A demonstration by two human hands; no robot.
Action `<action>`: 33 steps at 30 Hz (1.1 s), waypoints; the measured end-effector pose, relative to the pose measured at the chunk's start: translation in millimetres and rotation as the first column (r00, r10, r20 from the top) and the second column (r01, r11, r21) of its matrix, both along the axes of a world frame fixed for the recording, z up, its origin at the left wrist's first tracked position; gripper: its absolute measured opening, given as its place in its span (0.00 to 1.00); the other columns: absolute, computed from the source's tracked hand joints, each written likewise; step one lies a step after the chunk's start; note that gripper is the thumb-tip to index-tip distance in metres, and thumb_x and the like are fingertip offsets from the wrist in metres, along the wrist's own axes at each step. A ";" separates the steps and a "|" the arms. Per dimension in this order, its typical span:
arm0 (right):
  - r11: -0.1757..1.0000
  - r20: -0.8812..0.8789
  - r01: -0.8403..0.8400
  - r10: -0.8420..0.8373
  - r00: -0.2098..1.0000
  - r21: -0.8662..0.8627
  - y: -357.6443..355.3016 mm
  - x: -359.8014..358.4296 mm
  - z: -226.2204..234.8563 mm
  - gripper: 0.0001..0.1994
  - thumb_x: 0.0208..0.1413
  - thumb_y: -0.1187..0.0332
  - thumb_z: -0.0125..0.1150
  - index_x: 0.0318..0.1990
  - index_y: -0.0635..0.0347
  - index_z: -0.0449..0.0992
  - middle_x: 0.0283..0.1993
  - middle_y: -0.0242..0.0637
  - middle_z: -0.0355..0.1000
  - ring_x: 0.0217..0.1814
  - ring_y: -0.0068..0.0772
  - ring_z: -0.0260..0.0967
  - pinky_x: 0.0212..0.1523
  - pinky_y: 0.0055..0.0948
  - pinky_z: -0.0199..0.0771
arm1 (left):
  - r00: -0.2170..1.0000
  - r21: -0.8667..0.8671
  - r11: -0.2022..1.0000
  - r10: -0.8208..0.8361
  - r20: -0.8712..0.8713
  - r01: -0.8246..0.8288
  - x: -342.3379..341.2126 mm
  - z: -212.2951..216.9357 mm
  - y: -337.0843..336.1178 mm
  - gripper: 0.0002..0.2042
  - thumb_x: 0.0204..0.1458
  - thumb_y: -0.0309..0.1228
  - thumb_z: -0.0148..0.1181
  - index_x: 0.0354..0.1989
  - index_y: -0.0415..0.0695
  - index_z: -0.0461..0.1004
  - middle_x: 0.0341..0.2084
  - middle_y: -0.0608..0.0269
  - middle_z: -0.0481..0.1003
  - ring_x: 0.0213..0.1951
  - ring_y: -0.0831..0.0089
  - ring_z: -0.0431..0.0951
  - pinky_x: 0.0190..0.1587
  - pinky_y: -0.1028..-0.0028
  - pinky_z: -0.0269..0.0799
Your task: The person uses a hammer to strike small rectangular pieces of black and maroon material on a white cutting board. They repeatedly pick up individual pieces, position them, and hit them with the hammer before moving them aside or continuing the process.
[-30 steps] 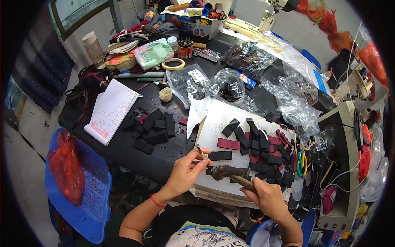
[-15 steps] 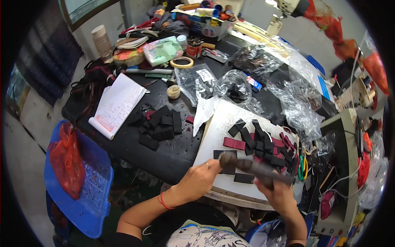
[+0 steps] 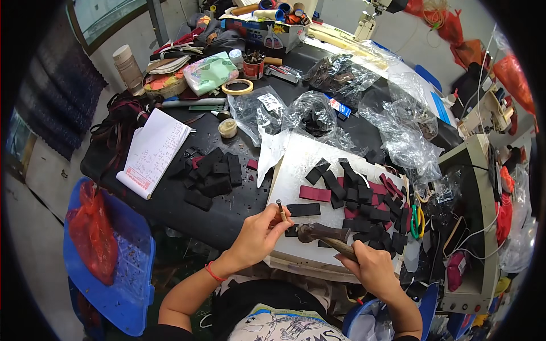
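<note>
- Table [image 3: 239,199]: one dark worktop, crowded from rim to rim.
- Board [image 3: 296,165]: one white slab lying on the table's near edge, and all the action sits on it.
- Bags [image 3: 398,131]: clear plastic ones heaped behind the board, four or five, hard to separate.
- Notepad [image 3: 153,150]: one, open, off to the left, well apart from the hands.
- Strips [image 3: 364,204]: a loose heap of dark and red pieces on the board's right half, too overlapped to count; a second dark pile [image 3: 213,173] lies on the table left of the board; one red strip [image 3: 314,193] and one black strip [image 3: 303,209] lie apart from the heap.
- Hammer [image 3: 321,233]: one, its dark head down near the board's front edge, handle running back to the right.
- Right hand [image 3: 372,270]: fist wrapped tight around the hammer handle.
- Left hand [image 3: 259,233]: fingers pinched round a punch [image 3: 280,210], a single thin metal rod stood nearly upright just beside the black strip.
- Step in hand, as I read it: striking the punch into a strip. Whether the tip touches the strip I cannot tell.
- Next blow calls for a steady, upright punch, fingers kept below its top, and a square hit.
</note>
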State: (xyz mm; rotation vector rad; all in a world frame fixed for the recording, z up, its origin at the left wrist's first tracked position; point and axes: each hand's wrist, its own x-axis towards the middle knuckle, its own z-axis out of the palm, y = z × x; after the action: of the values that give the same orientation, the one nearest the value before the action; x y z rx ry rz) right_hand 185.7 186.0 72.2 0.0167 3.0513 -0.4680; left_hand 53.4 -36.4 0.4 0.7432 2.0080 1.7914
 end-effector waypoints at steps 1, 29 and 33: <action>1.000 -0.003 0.004 -0.004 1.000 -0.008 0.7 0.8 -1.4 0.19 0.51 0.59 0.66 0.25 0.61 0.63 0.19 0.45 0.67 0.20 0.51 0.67 0.21 0.40 0.65 | 1.000 -0.003 1.000 0.009 -0.018 -0.009 1.0 0.8 0.2 0.05 0.58 0.22 0.53 0.40 0.34 0.67 0.33 0.56 0.77 0.40 0.73 0.80 0.42 0.76 0.75; 0.824 -0.135 0.431 -0.505 0.852 -0.367 50.2 79.2 12.1 0.11 0.49 0.67 0.68 0.36 0.63 0.75 0.18 0.37 0.68 0.17 0.27 0.65 0.22 0.25 0.63 | 0.983 0.163 0.986 -0.004 0.185 -0.027 -9.7 17.5 27.8 0.20 0.55 0.18 0.51 0.57 0.34 0.60 0.40 0.59 0.69 0.41 0.70 0.78 0.43 0.74 0.78; 0.790 -0.072 0.462 -0.531 0.845 -0.403 54.3 91.6 0.5 0.11 0.50 0.66 0.67 0.35 0.65 0.75 0.18 0.37 0.68 0.17 0.25 0.65 0.21 0.24 0.63 | 0.936 0.262 0.965 -0.099 0.338 0.007 23.9 19.6 65.7 0.12 0.54 0.16 0.53 0.46 0.36 0.64 0.40 0.58 0.69 0.41 0.70 0.78 0.44 0.73 0.78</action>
State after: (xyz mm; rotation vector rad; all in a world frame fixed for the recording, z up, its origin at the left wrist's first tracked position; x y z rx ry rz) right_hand 277.3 240.3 72.7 0.8301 3.0388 -1.1341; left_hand 77.3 29.3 20.0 0.4981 1.5326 2.0110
